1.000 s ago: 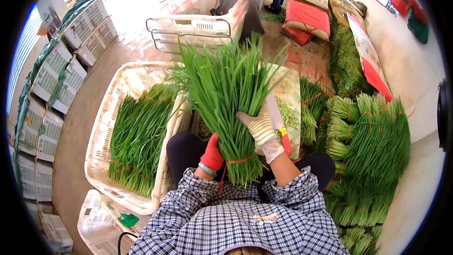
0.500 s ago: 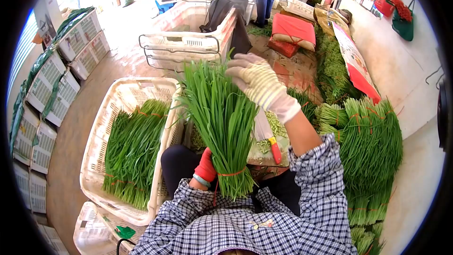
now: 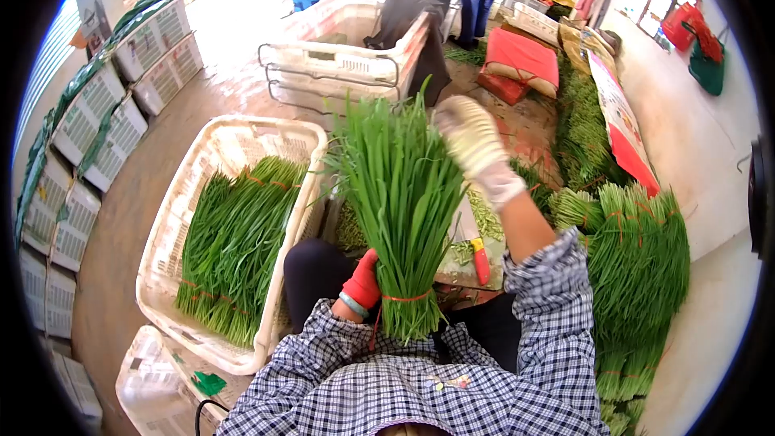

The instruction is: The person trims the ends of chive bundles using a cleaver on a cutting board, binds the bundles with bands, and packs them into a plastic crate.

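My left hand (image 3: 362,282), in a red glove, is closed round the lower left side of a bunch of long green leaves (image 3: 400,186). A red band (image 3: 408,297) circles the bunch near its cut ends, and the leaves point away from me. My right hand (image 3: 471,136), in a striped pale glove, is raised beside the upper right of the leaves. Motion blurs its fingers. A knife with a red and yellow handle (image 3: 481,262) lies on a board (image 3: 460,276) with green trimmings, right of the bunch.
At the left, a white crate (image 3: 153,274) holds tied bundles (image 3: 242,246). More bundles (image 3: 634,274) are piled along the right wall. Stacked crates (image 3: 331,73) stand ahead, near people's legs (image 3: 476,0). Boxes (image 3: 97,125) line the left side.
My right hand left the bunch, rose, and is now a little lower beside the leaves. My left hand has kept its hold. The bunch is more upright than a second ago.
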`<action>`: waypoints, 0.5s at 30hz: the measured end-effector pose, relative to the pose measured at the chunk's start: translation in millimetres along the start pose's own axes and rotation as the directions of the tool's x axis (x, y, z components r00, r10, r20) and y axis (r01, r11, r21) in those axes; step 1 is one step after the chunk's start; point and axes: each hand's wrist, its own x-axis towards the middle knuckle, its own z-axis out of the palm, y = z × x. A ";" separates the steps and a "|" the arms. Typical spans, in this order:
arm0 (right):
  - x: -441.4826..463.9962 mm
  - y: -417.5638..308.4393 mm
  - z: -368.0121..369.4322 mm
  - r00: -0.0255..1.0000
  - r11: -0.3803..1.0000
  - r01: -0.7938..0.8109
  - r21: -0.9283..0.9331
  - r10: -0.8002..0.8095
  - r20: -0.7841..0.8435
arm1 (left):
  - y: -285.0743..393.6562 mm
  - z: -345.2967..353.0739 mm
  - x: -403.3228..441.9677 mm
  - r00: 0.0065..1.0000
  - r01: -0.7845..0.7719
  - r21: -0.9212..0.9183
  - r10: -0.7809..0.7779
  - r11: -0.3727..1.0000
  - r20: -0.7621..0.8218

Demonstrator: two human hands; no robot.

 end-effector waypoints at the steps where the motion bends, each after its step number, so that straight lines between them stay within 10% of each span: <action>1: -2.9 -12.9 -27.5 0.975 0.965 -0.035 0.262 -0.025 0.220 | -0.6 -2.8 2.6 1.000 0.008 -0.002 -0.008 1.000 0.004; 3: -12.5 -41.6 -56.5 0.894 0.863 -0.131 0.488 -0.109 0.434 | 1.6 4.7 0.2 1.000 -0.008 -0.037 0.008 0.999 0.000; 6: -26.5 -49.7 -52.1 0.798 0.900 0.192 0.391 -0.375 0.471 | 3.8 10.8 -0.6 1.000 0.010 -0.069 -0.009 0.998 0.014; 9: -30.8 -49.2 -31.5 0.877 0.990 0.098 -0.097 -0.039 0.479 | 4.9 13.4 0.5 1.000 0.007 -0.050 -0.006 0.999 0.022; 15: -79.6 10.2 13.8 0.966 0.967 -0.218 -0.132 0.233 0.115 | 6.7 13.2 5.9 0.950 -0.311 0.164 0.313 0.936 0.017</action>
